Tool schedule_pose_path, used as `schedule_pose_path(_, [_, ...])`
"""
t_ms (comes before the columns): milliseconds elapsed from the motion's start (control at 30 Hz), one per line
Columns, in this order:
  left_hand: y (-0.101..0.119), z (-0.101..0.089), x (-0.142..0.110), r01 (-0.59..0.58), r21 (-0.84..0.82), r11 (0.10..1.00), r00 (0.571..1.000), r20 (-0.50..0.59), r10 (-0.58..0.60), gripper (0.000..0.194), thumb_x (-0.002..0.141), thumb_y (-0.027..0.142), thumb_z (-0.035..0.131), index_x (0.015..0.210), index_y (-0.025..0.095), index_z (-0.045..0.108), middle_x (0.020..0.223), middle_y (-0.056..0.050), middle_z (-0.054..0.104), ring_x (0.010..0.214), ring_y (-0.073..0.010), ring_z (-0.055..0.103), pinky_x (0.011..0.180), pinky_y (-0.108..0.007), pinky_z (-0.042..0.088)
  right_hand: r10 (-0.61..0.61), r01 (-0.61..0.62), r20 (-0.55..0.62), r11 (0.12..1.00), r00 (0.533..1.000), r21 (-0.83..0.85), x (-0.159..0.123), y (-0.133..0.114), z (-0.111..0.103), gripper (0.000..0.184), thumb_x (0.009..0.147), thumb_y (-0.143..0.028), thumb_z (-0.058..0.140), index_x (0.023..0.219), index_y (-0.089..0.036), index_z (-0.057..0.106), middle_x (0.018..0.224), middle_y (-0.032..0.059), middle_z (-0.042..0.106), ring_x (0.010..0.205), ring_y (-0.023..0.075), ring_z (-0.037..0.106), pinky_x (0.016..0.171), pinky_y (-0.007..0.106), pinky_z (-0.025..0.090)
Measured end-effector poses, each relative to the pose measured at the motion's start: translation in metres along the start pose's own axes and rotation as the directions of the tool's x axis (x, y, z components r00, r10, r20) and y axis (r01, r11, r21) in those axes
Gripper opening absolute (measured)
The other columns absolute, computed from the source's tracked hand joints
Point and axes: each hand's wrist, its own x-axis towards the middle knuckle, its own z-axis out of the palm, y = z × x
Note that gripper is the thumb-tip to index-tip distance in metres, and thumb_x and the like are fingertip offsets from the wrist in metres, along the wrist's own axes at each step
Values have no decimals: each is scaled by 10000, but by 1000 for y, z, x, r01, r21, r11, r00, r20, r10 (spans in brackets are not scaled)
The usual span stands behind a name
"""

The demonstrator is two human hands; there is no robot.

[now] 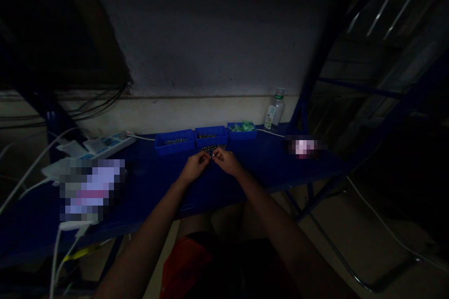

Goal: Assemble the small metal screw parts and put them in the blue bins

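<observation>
Evidently, both hands meet over the blue table [147,182], fingertips closed on a small metal piece [212,155].
The left hand [194,167] and right hand [227,160] each pinch it narrowly between thumb and fingers, about midway along the table; its exact shape is too small and dark to tell. Just beyond the fingertips lies a pile of small metal parts [218,147], in front of the middle blue bin [210,141]. That bin and the left blue bin [174,147] hold metal parts, while the right blue bin [242,135] holds green plastic [245,126], all three along the far edge. A clear bottle [276,113] stands near the far right corner, and a power strip [108,146] lies toward the left end.
</observation>
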Motion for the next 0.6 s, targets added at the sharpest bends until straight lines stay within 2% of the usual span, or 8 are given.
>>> schedule_pose_path(200, [0,0,0,7,9,1000,1000,14,-7,264,803,363,443,852,151,592,759,-15,620,656,-134,538,630,-220,394,-29,29,1,1000,1000,-5,1,1,0,178,794,-283,500,944,-201,548,695,-31,584,609,89,542,579,183,380])
schedule_pose_path(600, [-2,0,0,10,18,1000,1000,25,-11,240,796,336,449,844,152,595,737,-4,618,648,-126,539,624,-215,389,-21,21,1,1000,1000,-16,1,1,1,174,797,-283,496,937,-199,554,690,-34,582,590,79,536,560,173,374])
